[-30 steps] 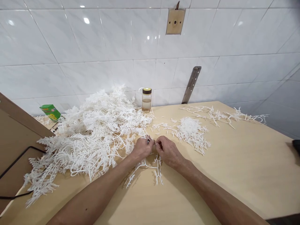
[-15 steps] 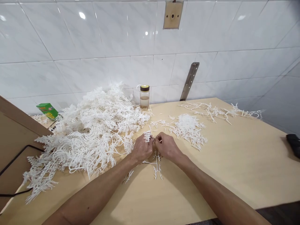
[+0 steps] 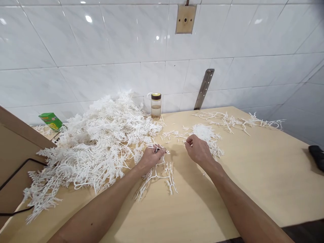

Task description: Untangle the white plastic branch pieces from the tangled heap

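Note:
My left hand (image 3: 152, 157) is closed on a white branched plastic piece (image 3: 162, 176), whose forked arms hang down over the table. My right hand (image 3: 198, 150) is held apart from it, at the near left edge of a small heap of short white bits (image 3: 206, 131). Its thumb and forefinger are pinched together; whatever lies between them is too small to make out. Beside my left hand rises a large pile of white branched plastic pieces (image 3: 101, 141), with many thin tips.
Bare branched stems (image 3: 227, 119) lie at the back right of the table (image 3: 253, 168). A capped bottle of liquid (image 3: 156, 106), a green carton (image 3: 51, 121) and a metal bracket (image 3: 204, 89) are along the tiled wall. A cardboard box (image 3: 17, 152) stands left, a black object (image 3: 317, 156) right.
My hands were together over the branched piece. My right hand has moved away to the right, toward the small heap. My left hand has turned slightly and keeps hold of the piece.

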`<state>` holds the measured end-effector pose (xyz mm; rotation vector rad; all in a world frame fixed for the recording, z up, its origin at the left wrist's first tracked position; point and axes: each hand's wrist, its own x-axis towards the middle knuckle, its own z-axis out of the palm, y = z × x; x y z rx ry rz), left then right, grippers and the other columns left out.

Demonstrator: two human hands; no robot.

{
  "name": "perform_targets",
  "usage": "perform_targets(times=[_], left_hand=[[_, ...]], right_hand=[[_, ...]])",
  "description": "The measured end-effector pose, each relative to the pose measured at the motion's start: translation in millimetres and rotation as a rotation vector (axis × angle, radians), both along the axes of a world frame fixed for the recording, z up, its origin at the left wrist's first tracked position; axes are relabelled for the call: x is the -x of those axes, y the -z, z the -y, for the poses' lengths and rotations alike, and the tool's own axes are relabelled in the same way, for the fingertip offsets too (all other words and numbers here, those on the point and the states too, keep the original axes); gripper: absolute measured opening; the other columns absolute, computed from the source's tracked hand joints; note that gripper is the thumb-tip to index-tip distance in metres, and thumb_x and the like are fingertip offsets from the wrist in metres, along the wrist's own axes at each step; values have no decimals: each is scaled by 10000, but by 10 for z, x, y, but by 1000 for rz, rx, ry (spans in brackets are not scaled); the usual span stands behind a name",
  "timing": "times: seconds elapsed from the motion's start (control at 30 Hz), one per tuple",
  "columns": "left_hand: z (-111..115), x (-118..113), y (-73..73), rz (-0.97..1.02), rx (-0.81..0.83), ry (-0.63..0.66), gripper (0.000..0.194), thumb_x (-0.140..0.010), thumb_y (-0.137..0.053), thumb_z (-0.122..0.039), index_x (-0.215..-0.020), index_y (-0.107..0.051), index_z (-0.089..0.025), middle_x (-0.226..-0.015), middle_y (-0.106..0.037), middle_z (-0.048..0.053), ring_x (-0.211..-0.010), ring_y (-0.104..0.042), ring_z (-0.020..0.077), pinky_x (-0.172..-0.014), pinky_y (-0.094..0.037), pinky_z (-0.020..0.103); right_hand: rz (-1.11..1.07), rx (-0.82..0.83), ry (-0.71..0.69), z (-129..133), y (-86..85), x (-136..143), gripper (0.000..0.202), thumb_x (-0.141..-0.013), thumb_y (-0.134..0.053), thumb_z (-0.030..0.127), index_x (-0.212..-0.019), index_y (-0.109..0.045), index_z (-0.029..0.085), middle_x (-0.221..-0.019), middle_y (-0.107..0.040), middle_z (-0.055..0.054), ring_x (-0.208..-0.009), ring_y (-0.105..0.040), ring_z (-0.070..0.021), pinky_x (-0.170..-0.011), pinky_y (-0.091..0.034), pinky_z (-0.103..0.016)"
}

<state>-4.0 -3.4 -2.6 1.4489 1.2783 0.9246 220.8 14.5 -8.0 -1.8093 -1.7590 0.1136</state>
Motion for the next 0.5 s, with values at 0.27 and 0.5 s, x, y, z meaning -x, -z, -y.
perform_targets(times=[0.27,0.5], left_hand=[[-63,14,30,79,68,1,416,-710,-678,-558,-761,-643,-146,-510,-425,-57,-468,-341,77,-471,-260,219],[-45,13,-9,81,79,-28,422,-688,-702,-560,-660,-589,-154,-467,-410,-59,-452,-354,81,-463,-300,222]], right_hand=[[-339,156,-318,120,-92,207,243,-881,-525,373,-918,-697,205,-717,-652,-23,-541,-583,-148,-575,-460,-287],[-651,430,-512,222,-62,411,328,-875,-548,453,-1040,-683,203,-538,-508,51,-388,-509,-103,-382,-373,-211]])
